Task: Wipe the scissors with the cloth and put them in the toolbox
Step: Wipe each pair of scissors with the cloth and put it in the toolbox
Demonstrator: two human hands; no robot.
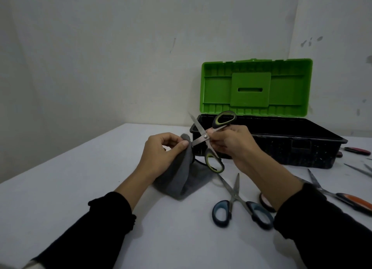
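Note:
My right hand [231, 146] grips a pair of green-and-black handled scissors [205, 136] near the pivot, blades spread apart, above the table. My left hand [161, 154] pinches a grey cloth [181, 178] around the tip of the lower blade; the cloth's lower part rests on the table. Behind the hands stands the toolbox [281, 148], a black tub with its green lid [255, 87] raised upright against the wall. Its inside is dark and I cannot see what lies in it.
On the white table [80, 188] to the right lie blue-handled scissors [239, 204], orange-handled scissors [342, 196], a red-handled pair [356, 150] beside the toolbox, and more blades at the right edge. A wall corner is close behind.

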